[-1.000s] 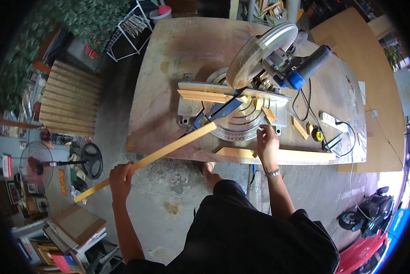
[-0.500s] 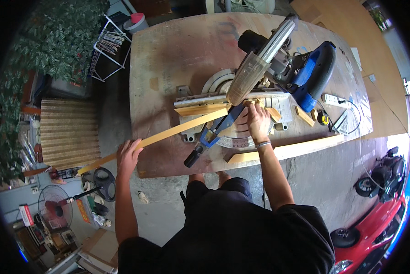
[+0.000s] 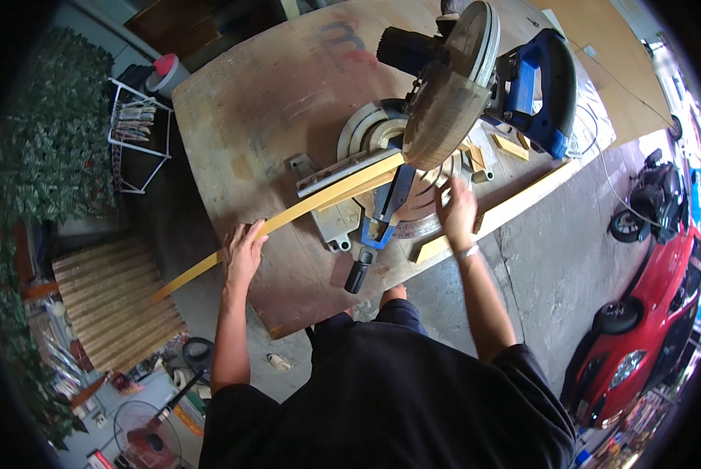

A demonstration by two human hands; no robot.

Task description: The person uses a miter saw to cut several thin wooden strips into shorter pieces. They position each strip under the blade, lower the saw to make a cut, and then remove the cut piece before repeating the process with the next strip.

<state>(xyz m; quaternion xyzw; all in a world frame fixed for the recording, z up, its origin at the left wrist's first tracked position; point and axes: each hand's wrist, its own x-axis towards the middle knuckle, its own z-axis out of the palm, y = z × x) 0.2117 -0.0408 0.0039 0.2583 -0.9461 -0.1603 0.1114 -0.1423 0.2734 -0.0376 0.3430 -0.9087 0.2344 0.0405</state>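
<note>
My left hand is closed round a long, thin wooden strip, which slants up from beyond the table's left edge to the mitre saw. The strip's far end lies along the saw's fence, close to the clear blade guard. Beneath it on the saw bed is another, shorter wooden piece. My right hand, slightly blurred, hovers at the right of the round saw base with its fingers apart and nothing in them. The saw head is raised, its blue and black handle at the upper right.
Another long strip lies along the table's front right edge. Short wooden offcuts sit right of the saw. The saw's black-tipped front lever juts toward me. A fan stands lower left, a red car at right.
My right hand has come away from the wood by the guard, toward me. The strip in my left hand has shifted up against the fence. The view has turned and moved.
</note>
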